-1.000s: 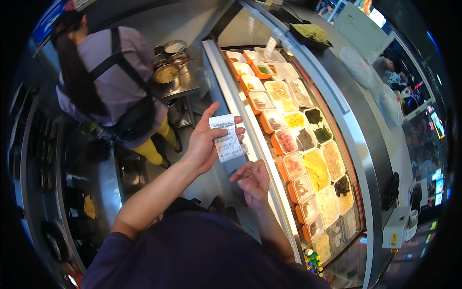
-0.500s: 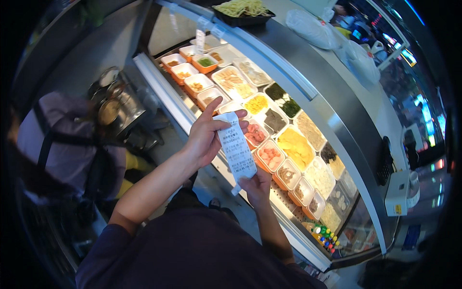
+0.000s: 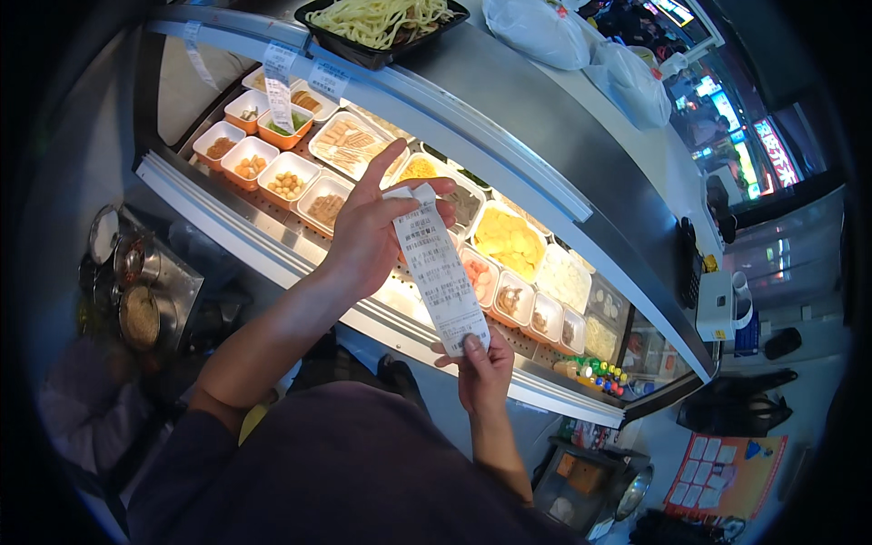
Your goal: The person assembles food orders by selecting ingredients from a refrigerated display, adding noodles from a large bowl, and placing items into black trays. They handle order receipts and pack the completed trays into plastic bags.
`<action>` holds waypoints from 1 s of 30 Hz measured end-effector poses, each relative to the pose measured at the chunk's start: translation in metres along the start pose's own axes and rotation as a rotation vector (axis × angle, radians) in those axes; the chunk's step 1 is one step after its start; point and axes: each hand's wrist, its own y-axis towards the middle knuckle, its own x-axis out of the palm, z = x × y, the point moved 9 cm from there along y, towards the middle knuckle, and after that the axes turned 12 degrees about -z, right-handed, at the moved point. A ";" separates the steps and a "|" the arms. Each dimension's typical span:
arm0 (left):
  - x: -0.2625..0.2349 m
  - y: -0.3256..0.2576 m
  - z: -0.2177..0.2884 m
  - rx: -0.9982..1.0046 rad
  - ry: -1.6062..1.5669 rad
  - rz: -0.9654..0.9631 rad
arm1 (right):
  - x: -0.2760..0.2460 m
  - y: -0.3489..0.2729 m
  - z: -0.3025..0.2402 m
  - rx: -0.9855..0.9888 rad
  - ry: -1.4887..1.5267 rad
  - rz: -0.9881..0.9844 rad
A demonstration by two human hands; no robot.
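A long white paper receipt (image 3: pixel 438 268) is stretched between my two hands, its printed side facing up. My left hand (image 3: pixel 368 227) pinches the top end between thumb and fingers, with the index finger pointing up and away. At the bottom end, my right hand (image 3: pixel 483 363) grips the paper, thumb on top and fingers beneath. Behind the receipt stands a lit display case (image 3: pixel 381 300) with several tubs of food. Among them are yellow slices (image 3: pixel 509 238), small round balls (image 3: pixel 287 184) and pale strips (image 3: pixel 352 143).
A black tray of noodles (image 3: pixel 381 25) sits on the case's top, near hanging paper slips (image 3: pixel 279 86). White plastic bags (image 3: pixel 631 82) and a white printer (image 3: pixel 722 304) stand on the counter at right. Metal pots (image 3: pixel 145 313) are at left, beside a person in a pale top (image 3: pixel 91 400).
My view has turned to the right, and the case appears lower and further left. Both hands still hold the receipt, now more fully in view. The person at left has shifted lower in view.
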 end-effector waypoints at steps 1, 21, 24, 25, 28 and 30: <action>-0.003 0.004 0.003 0.009 -0.011 -0.007 | 0.002 0.002 -0.001 -0.002 0.057 0.059; 0.007 -0.013 -0.061 -0.059 -0.052 0.197 | 0.067 0.025 -0.056 -0.782 -1.425 -0.158; -0.018 -0.004 -0.003 0.073 -0.109 0.107 | 0.064 0.017 -0.047 -0.774 -1.460 -0.318; -0.020 0.000 0.024 0.124 -0.099 0.029 | 0.057 0.020 -0.048 -0.716 -1.272 -0.305; -0.004 -0.004 0.049 0.220 -0.125 -0.055 | 0.045 0.040 -0.022 -0.492 -0.686 -0.299; 0.016 -0.023 0.012 0.132 -0.089 -0.077 | 0.058 0.054 -0.003 -0.342 -0.545 -0.272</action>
